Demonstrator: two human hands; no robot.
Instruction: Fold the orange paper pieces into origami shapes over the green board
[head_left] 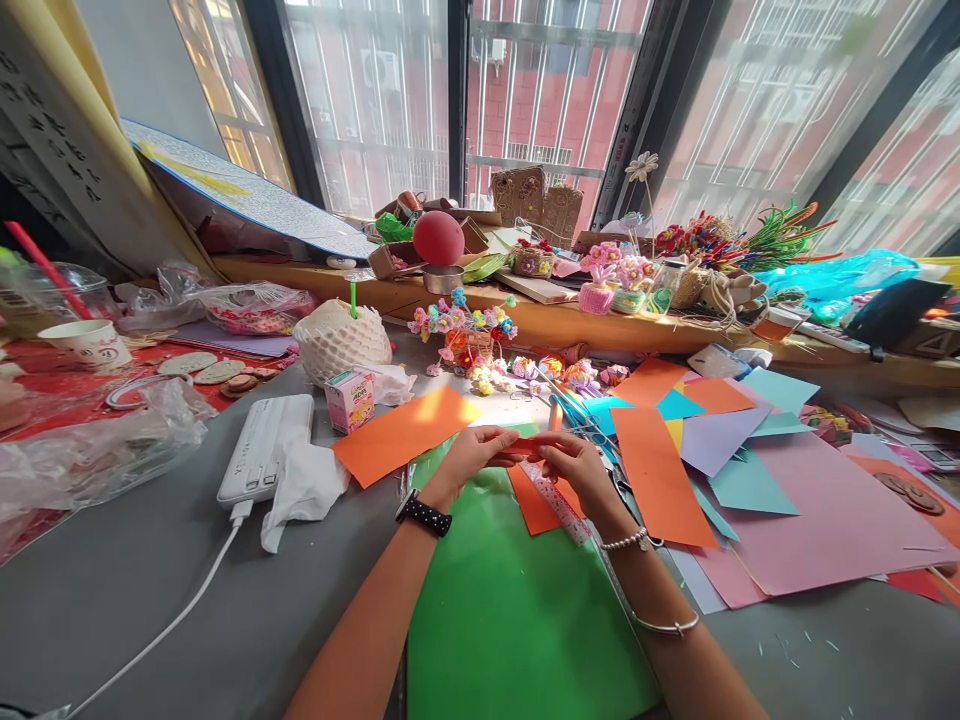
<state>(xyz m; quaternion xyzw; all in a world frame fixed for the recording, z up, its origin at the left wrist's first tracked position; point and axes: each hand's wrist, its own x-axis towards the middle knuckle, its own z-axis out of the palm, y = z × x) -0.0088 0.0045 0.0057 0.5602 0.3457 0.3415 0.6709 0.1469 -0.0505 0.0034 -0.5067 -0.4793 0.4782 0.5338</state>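
Both hands meet above a green sheet [517,610] on the grey table. A small piece of orange paper [523,447], which looks folded or rolled, spans the gap between them. My left hand [471,458], with a dotted watch band at the wrist, pinches its left end. Its right end is between the closed fingers of my right hand [577,465]. Below the right hand lie an orange paper piece [534,502] and a patterned strip like a ruler [564,508]. An orange sheet [409,430] rests left of the hands. Scissors beside the right hand are partly hidden.
Coloured paper sheets [817,510] overlap on the right. At left are a white power bank [268,448] with a cable, a tissue [304,490] and a small drink carton [350,402]. Behind stand a foam-netted coconut [343,340], yarn flowers [465,325] and a cluttered sill [540,315].
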